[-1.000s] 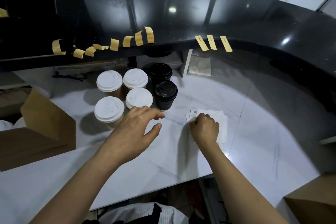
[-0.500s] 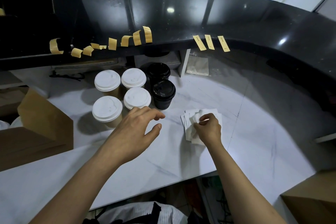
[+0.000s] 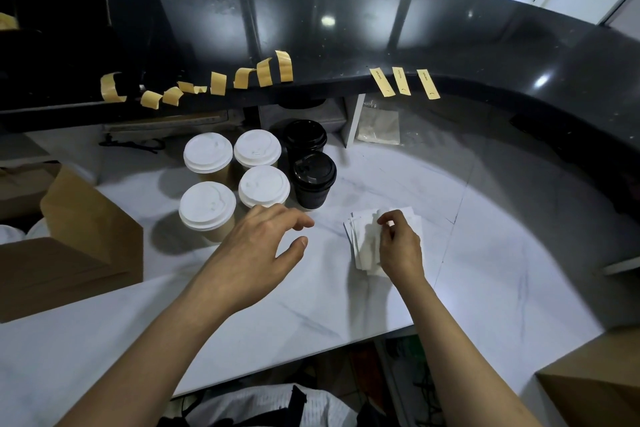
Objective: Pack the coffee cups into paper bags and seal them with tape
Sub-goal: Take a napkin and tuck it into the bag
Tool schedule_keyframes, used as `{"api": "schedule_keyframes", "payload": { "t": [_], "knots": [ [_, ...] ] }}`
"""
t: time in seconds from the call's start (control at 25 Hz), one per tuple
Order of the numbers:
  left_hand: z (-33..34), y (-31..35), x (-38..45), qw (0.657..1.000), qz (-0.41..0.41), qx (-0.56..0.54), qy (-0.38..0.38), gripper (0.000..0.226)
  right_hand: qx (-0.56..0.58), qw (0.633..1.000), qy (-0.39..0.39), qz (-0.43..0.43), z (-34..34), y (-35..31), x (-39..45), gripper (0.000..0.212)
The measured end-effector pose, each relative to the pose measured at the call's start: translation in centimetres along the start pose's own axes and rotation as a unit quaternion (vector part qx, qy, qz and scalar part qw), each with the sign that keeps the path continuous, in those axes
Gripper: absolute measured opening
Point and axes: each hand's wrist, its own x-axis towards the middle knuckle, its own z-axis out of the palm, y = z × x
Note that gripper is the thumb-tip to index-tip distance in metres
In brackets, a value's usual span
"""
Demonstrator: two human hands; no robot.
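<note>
Currently right hand [image 3: 398, 246] pinches a napkin [image 3: 365, 246]; left hand [image 3: 256, 246] hovers loose-fingered, empty. Cups [image 3: 207, 210] likely full, lids pop: grip sidewalls.

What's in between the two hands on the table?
Nothing. In the head view, only bare white marble counter shows between the left hand and the right hand, which pinches the napkins.

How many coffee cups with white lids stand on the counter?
4, in a square: back left, back right, front left, front right. White shapes at the far left edge may be more lids.
</note>
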Motion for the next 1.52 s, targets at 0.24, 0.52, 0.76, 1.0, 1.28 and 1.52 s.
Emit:
{"api": "schedule_keyframes", "payload": {
  "t": [0.24, 0.52, 0.76, 1.0, 1.28, 1.52],
  "knots": [
    [-0.2, -0.1, -0.2, 1.0, -0.004, -0.001, 0.002, 0.025, 0.025, 0.999, 0.02, -0.003, -0.8, -2.5, -0.4, 0.008],
    [-0.4, -0.2, -0.4, 1.0, -0.002, -0.006, 0.006, 0.032, 0.16, 0.987, -0.014, -0.026, -2.5, -9.0, -1.5, 0.017],
    [-1.5, -0.2, -0.9, 0.999, -0.048, -0.007, -0.024, 0.084, 0.265, 0.952, -0.143, -0.063, -2.6, -14.5, -4.4, 0.021],
    [-4.1, -2.0, -1.9, 0.991, -0.059, -0.003, 0.122, 0.018, 0.283, 0.931, -0.198, -0.122, -0.8, -18.1, -5.7, 0.015],
    [-7.8, -4.8, -4.1, 0.979, -0.119, -0.074, 0.151, 0.035, 0.264, 0.927, -0.251, -0.084, 3.7, -20.0, -6.0, 0.036],
    [-11.6, -6.4, -6.2, 0.969, -0.138, -0.115, 0.172, 0.029, 0.345, 0.896, -0.277, -0.037, 5.8, -23.9, -7.2, 0.018]
  ]
}}
